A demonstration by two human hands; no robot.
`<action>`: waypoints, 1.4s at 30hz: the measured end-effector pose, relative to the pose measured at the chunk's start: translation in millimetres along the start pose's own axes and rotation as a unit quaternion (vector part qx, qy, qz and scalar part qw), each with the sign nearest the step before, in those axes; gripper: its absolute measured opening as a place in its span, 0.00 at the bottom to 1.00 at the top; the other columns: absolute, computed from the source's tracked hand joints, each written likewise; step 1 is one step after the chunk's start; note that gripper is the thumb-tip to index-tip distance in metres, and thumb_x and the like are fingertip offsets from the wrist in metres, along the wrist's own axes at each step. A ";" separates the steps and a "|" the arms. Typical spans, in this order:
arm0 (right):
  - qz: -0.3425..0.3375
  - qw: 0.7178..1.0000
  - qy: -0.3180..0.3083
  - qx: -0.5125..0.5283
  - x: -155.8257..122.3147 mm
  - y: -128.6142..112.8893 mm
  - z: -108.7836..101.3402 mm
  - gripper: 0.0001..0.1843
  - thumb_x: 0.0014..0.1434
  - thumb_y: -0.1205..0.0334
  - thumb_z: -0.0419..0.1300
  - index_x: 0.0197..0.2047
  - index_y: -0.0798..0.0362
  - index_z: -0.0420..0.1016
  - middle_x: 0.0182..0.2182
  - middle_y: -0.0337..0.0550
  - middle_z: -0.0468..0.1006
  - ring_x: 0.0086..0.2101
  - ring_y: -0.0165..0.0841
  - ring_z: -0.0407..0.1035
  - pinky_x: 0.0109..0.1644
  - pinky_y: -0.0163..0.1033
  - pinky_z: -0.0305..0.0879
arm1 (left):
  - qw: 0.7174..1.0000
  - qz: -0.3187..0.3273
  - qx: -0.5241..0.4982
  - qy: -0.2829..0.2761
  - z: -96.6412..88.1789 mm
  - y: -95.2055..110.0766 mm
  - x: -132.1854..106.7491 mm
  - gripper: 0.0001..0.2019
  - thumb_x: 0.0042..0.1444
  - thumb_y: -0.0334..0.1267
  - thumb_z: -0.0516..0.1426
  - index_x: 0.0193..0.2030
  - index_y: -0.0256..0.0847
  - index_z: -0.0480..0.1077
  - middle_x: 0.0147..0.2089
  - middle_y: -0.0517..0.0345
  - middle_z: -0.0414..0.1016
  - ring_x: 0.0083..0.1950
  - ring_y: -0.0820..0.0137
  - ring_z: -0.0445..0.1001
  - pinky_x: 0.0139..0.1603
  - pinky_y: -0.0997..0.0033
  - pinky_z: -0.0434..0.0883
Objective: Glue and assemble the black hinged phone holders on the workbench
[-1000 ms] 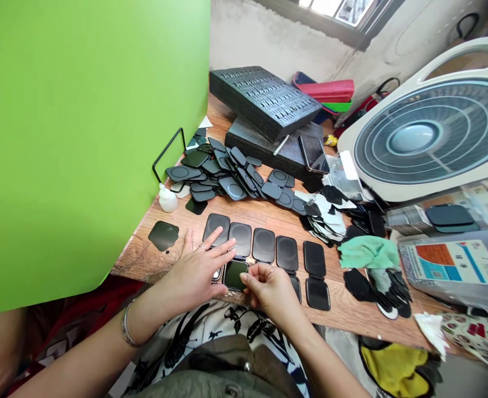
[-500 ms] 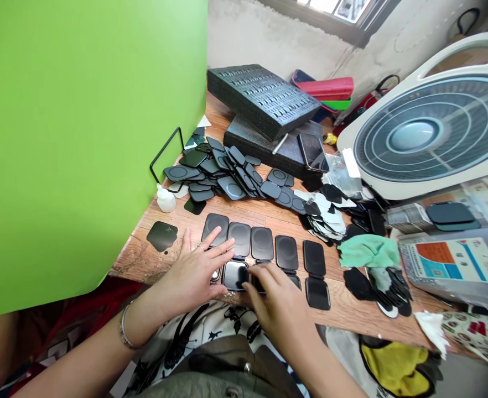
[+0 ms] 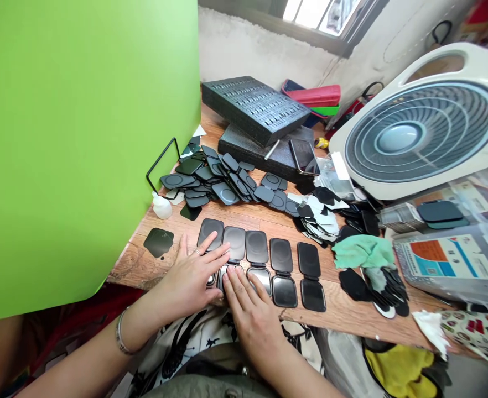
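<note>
- The left hand [image 3: 188, 276] reaches over the leftmost hinged pad [image 3: 209, 229], fingers spread.
- The right hand [image 3: 253, 318] lies flat, fingers mostly together, on the near panel of the second hinged pad [image 3: 236, 249].
- Three more hinged pads [image 3: 281, 255] line the table [image 3: 343, 318] to the right.
- Farther back, dark pads [image 3: 225, 193] lie heaped, left of the fan [image 3: 399, 138].
</note>
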State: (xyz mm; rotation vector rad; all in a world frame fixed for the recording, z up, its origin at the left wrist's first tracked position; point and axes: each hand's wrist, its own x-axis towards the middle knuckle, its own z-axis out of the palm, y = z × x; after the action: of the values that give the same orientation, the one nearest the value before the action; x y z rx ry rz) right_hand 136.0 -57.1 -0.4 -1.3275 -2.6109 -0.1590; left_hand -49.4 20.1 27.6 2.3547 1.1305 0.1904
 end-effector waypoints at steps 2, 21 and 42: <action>0.011 1.000 -0.001 0.015 0.6 -2.9 -0.9 0.25 0.65 0.68 0.46 0.63 0.64 0.60 0.62 0.56 0.62 0.62 0.43 0.56 0.64 0.50 0.54 | 1.000 0.002 0.004 0.001 1.7 -0.9 -0.3 0.35 0.52 0.39 0.59 0.66 0.52 0.52 0.70 0.56 0.53 0.73 0.56 0.38 0.62 0.28 0.25; 0.336 0.927 -0.022 -0.165 12.9 203.1 -34.7 0.15 0.64 0.58 0.49 0.45 0.58 0.72 0.44 0.56 0.77 0.47 0.44 0.68 0.62 0.53 0.42 | 0.991 0.041 0.039 0.120 -0.5 6.2 -13.6 0.30 0.61 0.38 0.53 0.69 0.49 0.48 0.68 0.48 0.56 0.71 0.56 0.48 0.66 0.35 0.42; 0.401 0.915 0.051 0.015 -17.6 245.4 -101.4 0.13 0.55 0.56 0.56 0.39 0.51 0.77 0.37 0.45 0.80 0.31 0.35 0.72 0.37 0.38 0.63 | 0.988 0.058 -0.007 0.145 -20.7 2.0 -17.6 0.27 0.63 0.40 0.52 0.68 0.49 0.51 0.69 0.53 0.54 0.71 0.58 0.47 0.68 0.42 0.48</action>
State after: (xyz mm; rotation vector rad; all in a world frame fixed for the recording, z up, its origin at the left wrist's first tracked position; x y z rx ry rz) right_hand 358.1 54.4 94.6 -2.1665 -1.7758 -0.0491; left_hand -66.3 13.7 48.0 2.4365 1.1147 0.5970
